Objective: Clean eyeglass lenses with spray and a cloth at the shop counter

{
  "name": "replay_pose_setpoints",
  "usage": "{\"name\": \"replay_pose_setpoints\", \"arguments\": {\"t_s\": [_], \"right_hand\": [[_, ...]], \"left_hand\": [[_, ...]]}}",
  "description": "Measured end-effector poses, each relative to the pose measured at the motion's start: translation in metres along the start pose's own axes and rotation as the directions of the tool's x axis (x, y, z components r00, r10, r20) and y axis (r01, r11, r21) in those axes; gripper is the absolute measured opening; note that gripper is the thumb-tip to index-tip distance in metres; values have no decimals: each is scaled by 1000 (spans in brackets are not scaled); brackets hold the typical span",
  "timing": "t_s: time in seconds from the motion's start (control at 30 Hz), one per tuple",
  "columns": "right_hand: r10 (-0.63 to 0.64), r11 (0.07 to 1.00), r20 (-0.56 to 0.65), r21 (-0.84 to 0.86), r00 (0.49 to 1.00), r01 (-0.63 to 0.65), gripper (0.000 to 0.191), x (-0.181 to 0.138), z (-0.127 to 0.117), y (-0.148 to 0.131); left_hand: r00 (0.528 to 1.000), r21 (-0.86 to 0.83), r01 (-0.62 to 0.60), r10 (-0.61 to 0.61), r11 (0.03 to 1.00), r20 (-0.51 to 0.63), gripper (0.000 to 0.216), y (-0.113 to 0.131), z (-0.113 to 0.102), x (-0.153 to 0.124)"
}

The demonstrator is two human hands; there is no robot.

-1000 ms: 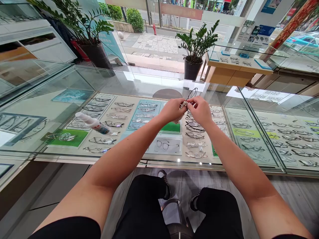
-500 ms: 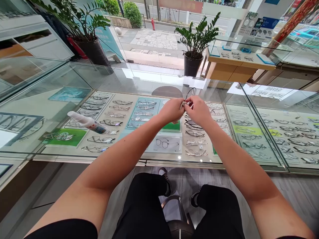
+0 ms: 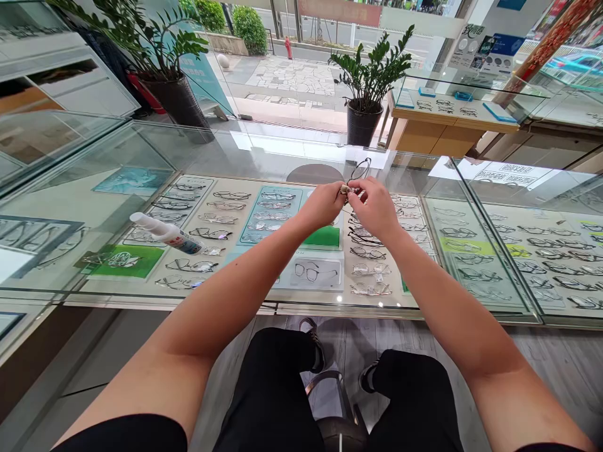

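Observation:
Above the glass counter, my left hand (image 3: 324, 204) and my right hand (image 3: 374, 209) meet with their fingers closed around a pair of dark-framed eyeglasses (image 3: 362, 168). Part of the frame sticks out beyond the fingertips; the rest is hidden by the hands. A small beige, cloth-like piece (image 3: 345, 189) is pinched where the fingertips come together. To the left, a white spray bottle (image 3: 164, 234) stands on the counter, well apart from my left hand.
Under the glass top of the display counter (image 3: 264, 306), rows of eyeglasses (image 3: 368, 253) lie on light boards and cards. Beyond it are a potted plant (image 3: 365, 119) and a second display case (image 3: 452, 122). A stool (image 3: 342, 433) is between my legs.
The eyeglasses have tilted and shifted slightly up and away in my fingers. The beige piece has moved up a little between the fingertips. The spray bottle has stayed put.

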State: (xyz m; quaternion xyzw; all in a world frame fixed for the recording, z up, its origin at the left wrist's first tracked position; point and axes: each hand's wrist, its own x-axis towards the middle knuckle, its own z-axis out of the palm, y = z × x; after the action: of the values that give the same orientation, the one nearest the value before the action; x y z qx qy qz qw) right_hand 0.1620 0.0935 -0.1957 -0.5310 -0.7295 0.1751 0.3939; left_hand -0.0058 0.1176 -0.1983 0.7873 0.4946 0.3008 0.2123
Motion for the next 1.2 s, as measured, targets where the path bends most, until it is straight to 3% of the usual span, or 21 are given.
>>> {"name": "replay_pose_setpoints", "arguments": {"t_s": [0.17,0.3,0.47,0.83,1.07,1.2], "right_hand": [[-51,997,-18,55,999,52,25,-4,-3,-11],[30,998,-112,65,993,-23,11,-4,-6,-12],[81,993,-83,88,993,-73,28,1,-6,-4],[76,960,-86,276,993,-49,30,4,-6,6],[100,960,-49,266,994,-83,30,5,-6,10],[88,965,-51,254,995,-73,36,5,-6,8]], "left_hand": [[991,-12,41,-42,999,-124,22,-4,-6,2],[984,15,20,-17,1000,-177,19,-1,-11,2],[986,99,-36,51,994,-161,18,1,-11,2],[991,144,-47,65,988,-120,29,-9,-7,5],[984,28,-119,121,993,-128,33,-14,-6,7],[981,0,-113,111,994,-161,23,-13,-7,7]]}}
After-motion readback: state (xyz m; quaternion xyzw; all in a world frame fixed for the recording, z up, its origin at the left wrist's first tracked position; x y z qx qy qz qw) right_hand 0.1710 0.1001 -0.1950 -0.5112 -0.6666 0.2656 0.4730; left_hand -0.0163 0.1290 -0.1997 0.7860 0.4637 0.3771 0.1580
